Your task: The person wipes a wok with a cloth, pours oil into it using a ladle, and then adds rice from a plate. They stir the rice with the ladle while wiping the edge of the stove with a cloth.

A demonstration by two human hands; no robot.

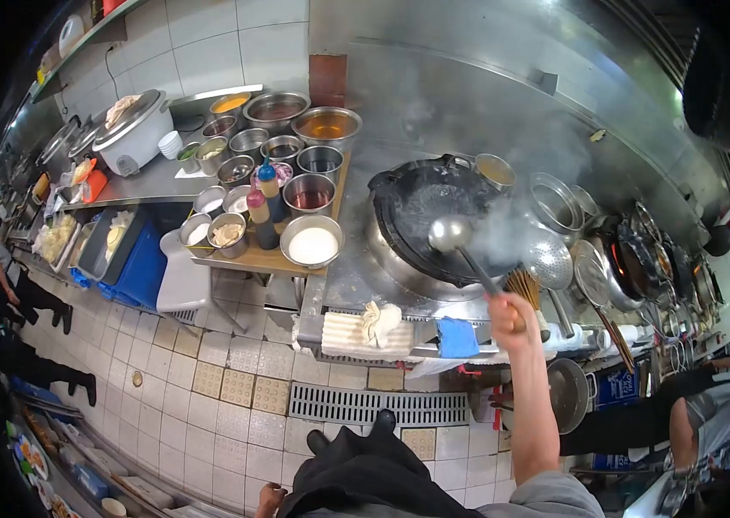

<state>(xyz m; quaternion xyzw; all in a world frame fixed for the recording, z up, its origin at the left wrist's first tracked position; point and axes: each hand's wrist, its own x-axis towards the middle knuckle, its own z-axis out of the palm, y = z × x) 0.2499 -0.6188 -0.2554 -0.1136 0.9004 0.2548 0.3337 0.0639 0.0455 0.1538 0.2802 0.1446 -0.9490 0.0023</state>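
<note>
My right hand (511, 319) is wrapped round the handle of a metal ladle (450, 233), whose bowl is over the black wok (412, 216). Steam rises at the wok's right side. Low in the view, my left hand (271, 499) hangs beside my dark apron, away from the stove; its fingers look curled, but what they hold, if anything, is too small to tell. A folded cream cloth (369, 337) and a blue cloth (457, 337) lie on the stove's front edge.
Metal bowls of ingredients, including a white one (313, 246), and squeeze bottles (259, 216) crowd the left counter. A perforated skimmer (548, 262) lies right of the wok. A co-worker (710, 414) is at the right; other people stand far left.
</note>
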